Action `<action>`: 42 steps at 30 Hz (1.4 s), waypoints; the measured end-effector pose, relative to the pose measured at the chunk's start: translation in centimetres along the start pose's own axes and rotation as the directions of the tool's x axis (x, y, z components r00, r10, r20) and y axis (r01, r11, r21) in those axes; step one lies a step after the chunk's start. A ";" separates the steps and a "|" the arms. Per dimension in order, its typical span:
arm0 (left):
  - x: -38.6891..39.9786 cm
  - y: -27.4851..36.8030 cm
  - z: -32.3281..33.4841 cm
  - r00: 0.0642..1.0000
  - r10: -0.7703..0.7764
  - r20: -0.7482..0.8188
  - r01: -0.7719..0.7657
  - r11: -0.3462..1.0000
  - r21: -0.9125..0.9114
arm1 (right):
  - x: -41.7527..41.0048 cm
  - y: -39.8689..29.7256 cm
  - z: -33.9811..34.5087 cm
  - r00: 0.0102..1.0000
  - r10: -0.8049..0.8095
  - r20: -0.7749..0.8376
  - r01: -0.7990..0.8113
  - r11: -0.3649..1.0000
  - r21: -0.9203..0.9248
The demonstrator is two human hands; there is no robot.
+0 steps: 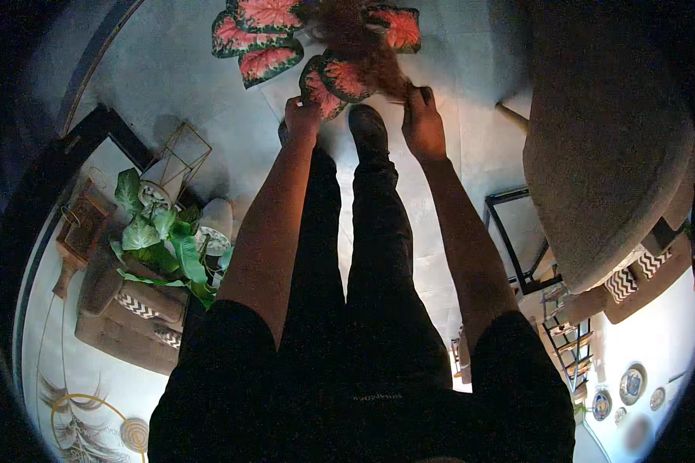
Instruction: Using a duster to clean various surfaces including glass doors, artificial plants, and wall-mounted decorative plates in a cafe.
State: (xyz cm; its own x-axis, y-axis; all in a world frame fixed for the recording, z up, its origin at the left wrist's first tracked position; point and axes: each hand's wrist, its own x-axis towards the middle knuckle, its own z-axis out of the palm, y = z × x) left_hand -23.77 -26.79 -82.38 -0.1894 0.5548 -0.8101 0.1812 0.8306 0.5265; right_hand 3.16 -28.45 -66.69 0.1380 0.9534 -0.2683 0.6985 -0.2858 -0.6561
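My left hand is closed at the edge of a pink leaf with a dark green rim and appears to grip it. A second, similar leaf overlaps it. My right hand is curled around the near end of a brown, feathery thing, blurred by motion and possibly a duster. This brown mass spreads over the leaves and hides part of them. More pink leaves lie to the upper left, and another leaf shows at the upper right. Just below the leaves is my dark shoe.
Grey floor tiles surround my feet. On the left are a green potted plant, a wire geometric ornament and a brown sofa. To the right stand a brown upholstered seat, a black metal frame and a ladder shelf.
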 end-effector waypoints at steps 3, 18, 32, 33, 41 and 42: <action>0.3 0.8 -1.7 0.990 0.081 -0.111 -0.053 0.971 0.235 | 2.3 -0.4 1.1 0.997 0.052 -0.061 -0.051 0.998 0.024; -0.4 2.1 0.3 0.980 0.066 -0.187 -0.002 0.946 0.324 | 4.9 5.8 -0.2 0.963 0.127 -0.239 -0.120 0.992 0.040; -1.4 3.8 -2.7 0.934 0.356 0.011 -0.285 0.728 0.624 | -0.9 3.7 0.8 0.954 0.292 -0.066 -0.282 0.950 0.132; -2.2 5.1 -2.1 0.882 0.436 0.182 -0.430 0.584 0.688 | -2.7 6.6 1.0 0.941 0.323 -0.104 -0.318 0.946 0.068; -7.3 6.8 -18.0 0.725 0.443 0.528 -0.599 0.026 0.800 | -15.9 -1.1 -3.4 0.892 0.449 -0.055 -0.434 0.883 0.177; -9.5 6.1 -16.8 0.693 0.578 0.430 -0.663 0.279 0.694 | -18.9 -0.9 -5.3 0.936 0.328 -0.124 -0.301 0.933 0.196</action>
State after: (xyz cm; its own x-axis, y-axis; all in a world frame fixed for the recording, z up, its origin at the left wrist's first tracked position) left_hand -37.11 -26.21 -67.11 0.3881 0.8449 -0.3681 0.8463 -0.1686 0.5053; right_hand 3.68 -45.70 -57.29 0.4457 0.8111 -0.3787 0.4726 -0.5725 -0.6700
